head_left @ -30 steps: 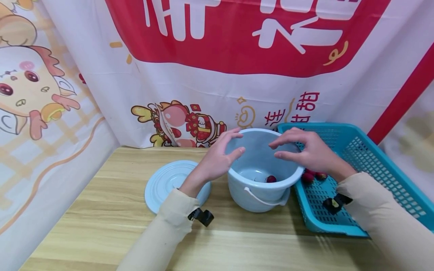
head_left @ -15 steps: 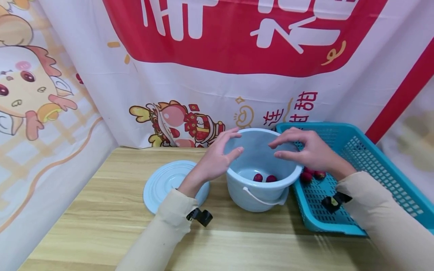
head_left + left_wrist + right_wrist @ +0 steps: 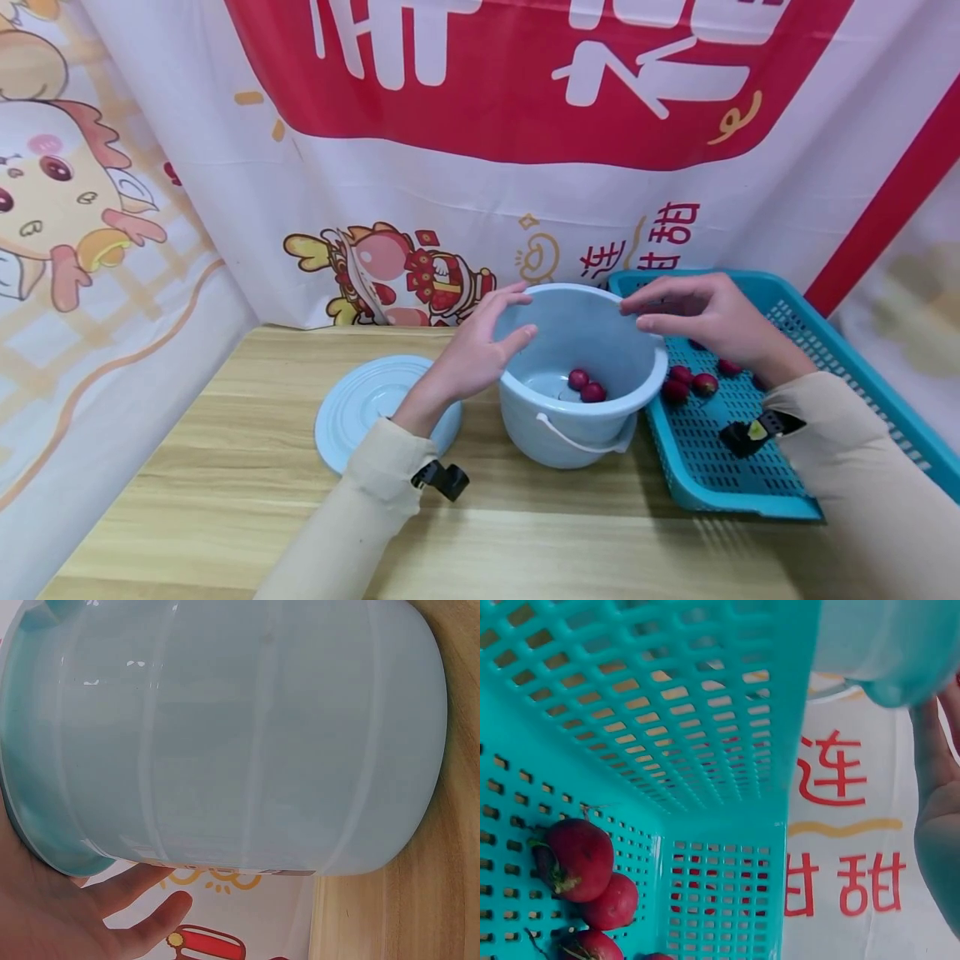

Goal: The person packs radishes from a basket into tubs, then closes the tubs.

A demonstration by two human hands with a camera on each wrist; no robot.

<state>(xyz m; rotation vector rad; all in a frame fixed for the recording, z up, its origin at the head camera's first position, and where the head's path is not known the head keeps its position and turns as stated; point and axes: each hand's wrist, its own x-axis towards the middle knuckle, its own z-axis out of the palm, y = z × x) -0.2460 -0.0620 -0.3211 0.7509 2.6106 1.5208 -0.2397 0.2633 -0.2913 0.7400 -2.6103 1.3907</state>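
Note:
A light blue bucket (image 3: pixel 577 437) stands upright with two red radishes (image 3: pixel 592 392) on its floor. My left hand (image 3: pixel 468 354) holds its left rim, thumb over the opening; in the left wrist view the fingers (image 3: pixel 154 926) of that hand lie along the outside of the wall. Empty, my right hand (image 3: pixel 723 321) hovers by the bucket's right rim, above the basket's near-left side, thumb and fingers apart. More radishes (image 3: pixel 577 859) lie in the teal basket (image 3: pixel 678 479), some with short green stubs and thin roots.
The bucket's round blue lid (image 3: pixel 341 417) lies on the wooden table (image 3: pixel 225 500), left of the bucket. Its white handle (image 3: pixel 573 437) hangs down in front. A printed cloth (image 3: pixel 420 192) hangs close behind the table.
A second radish has dropped into the bucket, and the two have rolled together. My right hand has drawn back rightward from the opening toward the basket. The left hand stays at the rim.

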